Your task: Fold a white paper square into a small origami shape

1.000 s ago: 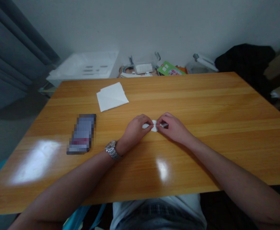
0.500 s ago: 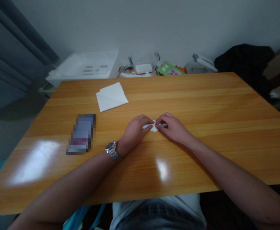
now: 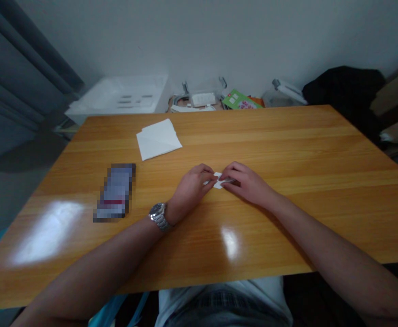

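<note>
A small folded piece of white paper (image 3: 218, 180) lies on the wooden table (image 3: 287, 150) near its middle. My left hand (image 3: 190, 188), with a metal watch (image 3: 158, 215) on the wrist, pinches the paper's left side with curled fingers. My right hand (image 3: 246, 184) pinches its right side, fingertips pressed together on it. Most of the paper is hidden under my fingers.
A stack of white paper sheets (image 3: 158, 138) lies at the back left of the table. A blurred flat object (image 3: 115, 191) rests to the left of my hands. Behind the table are a white box (image 3: 120, 97), clutter (image 3: 216, 97) and a black bag (image 3: 342, 88).
My fingertips have drawn closer together over the small paper, covering more of it. The view has shifted slightly downward.
</note>
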Motion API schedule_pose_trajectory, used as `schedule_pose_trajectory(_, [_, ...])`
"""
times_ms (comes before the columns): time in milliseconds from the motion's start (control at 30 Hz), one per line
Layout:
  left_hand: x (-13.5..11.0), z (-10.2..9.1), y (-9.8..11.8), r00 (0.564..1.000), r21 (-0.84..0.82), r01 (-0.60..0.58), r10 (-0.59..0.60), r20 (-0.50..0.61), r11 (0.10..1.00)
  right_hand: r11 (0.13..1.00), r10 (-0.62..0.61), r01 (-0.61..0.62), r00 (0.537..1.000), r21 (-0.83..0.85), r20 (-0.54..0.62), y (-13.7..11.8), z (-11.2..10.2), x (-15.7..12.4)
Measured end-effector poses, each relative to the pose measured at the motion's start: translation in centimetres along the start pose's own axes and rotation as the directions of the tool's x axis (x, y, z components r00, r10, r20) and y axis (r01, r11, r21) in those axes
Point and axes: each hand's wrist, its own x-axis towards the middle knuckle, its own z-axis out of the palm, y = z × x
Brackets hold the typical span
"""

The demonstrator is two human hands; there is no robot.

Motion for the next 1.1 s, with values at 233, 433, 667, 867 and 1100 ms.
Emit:
schedule_pose_trajectory(233, [0.2, -0.1, -0.4, 0.999, 0.062, 0.022, -0.019, -0.039, 0.998, 0.957, -0.133, 0.163, 0.982, -0.239, 0.138, 0.4, -0.9, -0.6])
schedule_pose_trajectory(433, [0.3, -0.7, -0.7, 0.996, 0.145, -0.086, 0.084, 0.022, 0.986, 0.904, -0.079, 0.147, 0.980, -0.401, 0.180, -0.3, -0.8, -0.8])
schedule_pose_trajectory(667, [-0.5, -2.1, -1.2, 0.953, 0.209, -0.285, 0.253, 0.169, 0.935, 0.887, -0.084, 0.152, 0.981, -0.435, 0.173, 0.2, -0.9, -0.8])
schedule_pose_trajectory(867, [-0.8, -2.4, -0.8, 0.932, 0.222, -0.339, 0.294, 0.212, 0.914, 0.884, -0.073, 0.140, 0.984, -0.445, 0.164, 0.7, -1.3, -0.7])
schedule_pose_trajectory(1100, [-1.1, -2.8, -0.7, 0.932, 0.167, -0.321, 0.279, 0.232, 0.932, 0.888, -0.051, 0.125, 0.983, -0.442, 0.176, 0.5, -1.5, -0.8])
